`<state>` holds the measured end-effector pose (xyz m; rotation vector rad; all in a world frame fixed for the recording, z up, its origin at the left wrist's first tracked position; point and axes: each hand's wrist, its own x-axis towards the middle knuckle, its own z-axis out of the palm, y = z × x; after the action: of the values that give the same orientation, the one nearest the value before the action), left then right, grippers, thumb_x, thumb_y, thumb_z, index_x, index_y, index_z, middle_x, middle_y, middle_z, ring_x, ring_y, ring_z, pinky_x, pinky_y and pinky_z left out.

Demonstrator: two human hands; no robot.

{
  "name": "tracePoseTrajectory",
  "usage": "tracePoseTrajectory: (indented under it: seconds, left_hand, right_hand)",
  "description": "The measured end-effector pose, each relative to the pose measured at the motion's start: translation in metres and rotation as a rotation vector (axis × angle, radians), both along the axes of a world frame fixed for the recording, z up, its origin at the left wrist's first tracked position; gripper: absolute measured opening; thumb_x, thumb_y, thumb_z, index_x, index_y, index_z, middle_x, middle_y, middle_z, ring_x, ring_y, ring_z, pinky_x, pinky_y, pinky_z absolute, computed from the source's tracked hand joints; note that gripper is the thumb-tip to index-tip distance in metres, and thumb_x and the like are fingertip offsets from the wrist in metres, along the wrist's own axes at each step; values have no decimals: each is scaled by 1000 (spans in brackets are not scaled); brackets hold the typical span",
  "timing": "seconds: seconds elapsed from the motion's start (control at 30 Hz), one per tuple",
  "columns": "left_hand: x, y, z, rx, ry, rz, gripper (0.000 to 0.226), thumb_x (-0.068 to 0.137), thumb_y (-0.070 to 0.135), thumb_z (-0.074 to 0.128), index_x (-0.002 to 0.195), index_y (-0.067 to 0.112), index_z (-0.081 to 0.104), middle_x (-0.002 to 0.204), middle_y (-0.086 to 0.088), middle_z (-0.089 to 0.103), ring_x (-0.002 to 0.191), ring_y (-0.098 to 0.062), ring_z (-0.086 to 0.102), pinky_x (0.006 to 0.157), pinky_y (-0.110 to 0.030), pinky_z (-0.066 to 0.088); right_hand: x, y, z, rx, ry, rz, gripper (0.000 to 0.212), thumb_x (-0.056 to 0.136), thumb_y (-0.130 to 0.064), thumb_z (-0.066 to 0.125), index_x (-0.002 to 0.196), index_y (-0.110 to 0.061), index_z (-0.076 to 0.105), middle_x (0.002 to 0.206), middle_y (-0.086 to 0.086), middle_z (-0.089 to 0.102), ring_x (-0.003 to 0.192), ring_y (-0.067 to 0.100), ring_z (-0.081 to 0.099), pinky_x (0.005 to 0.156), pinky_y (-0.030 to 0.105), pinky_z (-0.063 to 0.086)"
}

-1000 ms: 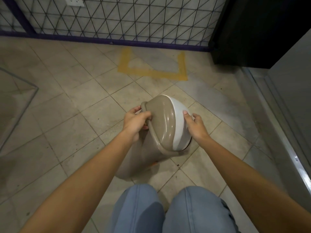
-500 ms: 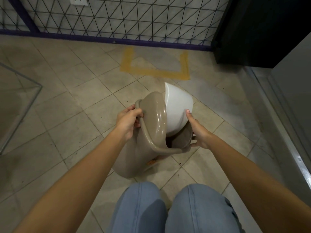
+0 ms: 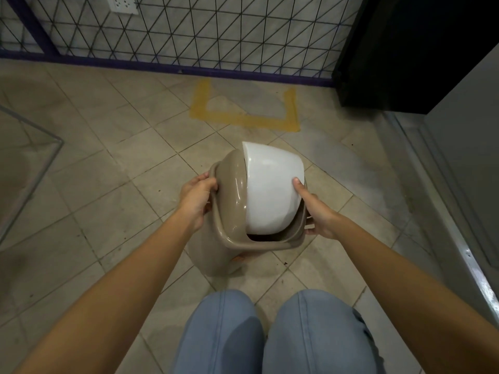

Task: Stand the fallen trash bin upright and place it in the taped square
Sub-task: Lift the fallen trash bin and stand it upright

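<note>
Beige bin [image 3: 216, 238] between both hands [image 3: 195, 198]

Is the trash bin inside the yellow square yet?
No, the trash bin sits on the tiles nearer the person, held by both hands, short of the yellow taped square.
</note>
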<state>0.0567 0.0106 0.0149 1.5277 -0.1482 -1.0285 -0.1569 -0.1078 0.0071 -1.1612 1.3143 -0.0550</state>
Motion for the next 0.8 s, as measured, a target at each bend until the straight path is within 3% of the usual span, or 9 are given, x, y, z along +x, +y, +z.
tracePoseTrajectory:
  seconds: [0.07,0.3,0.5,0.8]
  left_hand:
    - [0,0,-4,11,-7,-1,33,73,5,51,95,24,67,72,3,57,65,-12,49,62,-27,44]
    - [3,2,-16,41,-67,-71,35,79,12,47,105,21,68,58,11,59,55,-7,50,50,-20,45]
    - [2,4,-28,75,-126,-137,37,87,10,42,117,17,61,75,-3,59,68,-17,51,65,-32,48]
    - [3,11,-37,58,-92,-59,37,88,8,43,119,18,61,71,3,65,58,-10,57,50,-22,45]
  right_hand:
    - [0,0,3,-11,-7,0,123,39,-91,49,141,-29,21,142,6,41,123,31,43,100,52,41]
    - [-5,-2,19,-57,5,56,111,45,-89,49,134,-29,24,133,4,42,123,32,44,94,50,44]
    - [-8,1,24,-112,40,84,107,48,-88,47,134,-27,25,125,0,41,116,27,44,86,44,43]
    - [-8,19,17,-146,-1,88,97,59,-82,47,135,-27,23,114,-8,45,111,22,45,89,43,41]
